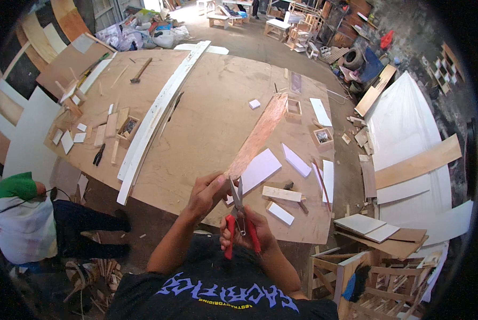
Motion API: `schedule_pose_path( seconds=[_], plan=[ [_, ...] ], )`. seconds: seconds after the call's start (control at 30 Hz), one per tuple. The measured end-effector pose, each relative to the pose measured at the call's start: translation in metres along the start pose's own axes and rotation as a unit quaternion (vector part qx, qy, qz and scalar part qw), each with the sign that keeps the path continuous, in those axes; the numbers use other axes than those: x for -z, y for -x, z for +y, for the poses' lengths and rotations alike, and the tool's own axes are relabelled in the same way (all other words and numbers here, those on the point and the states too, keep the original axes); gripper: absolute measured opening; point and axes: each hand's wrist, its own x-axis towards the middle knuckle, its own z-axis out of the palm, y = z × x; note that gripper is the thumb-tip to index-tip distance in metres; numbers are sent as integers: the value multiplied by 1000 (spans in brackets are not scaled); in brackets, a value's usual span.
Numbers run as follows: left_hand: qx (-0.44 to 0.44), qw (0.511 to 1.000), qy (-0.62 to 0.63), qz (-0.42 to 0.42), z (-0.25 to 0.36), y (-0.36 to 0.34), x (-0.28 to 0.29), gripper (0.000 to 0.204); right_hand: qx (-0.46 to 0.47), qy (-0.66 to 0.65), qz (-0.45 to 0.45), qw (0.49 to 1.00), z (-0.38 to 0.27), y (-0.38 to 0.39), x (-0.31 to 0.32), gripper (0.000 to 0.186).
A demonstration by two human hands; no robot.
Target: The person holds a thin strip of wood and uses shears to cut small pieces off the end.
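My left hand (206,193) pinches the near end of a long, thin reddish-brown wood strip (261,129), which slants away to the far right over the table. In my right hand (256,226) is a pair of red-handled snips (230,234), its handles spread apart. The blades point forward at the strip's near end, close to my left fingers; whether they touch it I cannot tell. Beneath and beside the strip lies a white board (261,166). A hammer (291,195) and a small white block (280,213) rest right of the snips.
A long white plank (161,114) crosses the wooden table (196,144). Pliers (98,154), another hammer (141,71) and a box of small hardware (128,128) lie left of it. Small boxes (323,136) stand on the right. A person (25,224) is at the left.
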Motion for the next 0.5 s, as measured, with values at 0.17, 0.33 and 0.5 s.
schedule_pose_path(
  seconds=[0.17, 0.33, 0.5],
  plan=[
    [-32, 993, -103, -39, 8, -1, 47, 46, 23, 20, 59, 998, 29, -38, -5, 76],
    [-65, 982, -161, -72, 37, -3, 74, 41, 45, -11, 140, 989, 57, -79, -18, 69],
    [-45, 985, -128, -102, 23, -21, 106, 41, 79, 33, 171, 982, 65, -104, -12, 64]
  ],
)
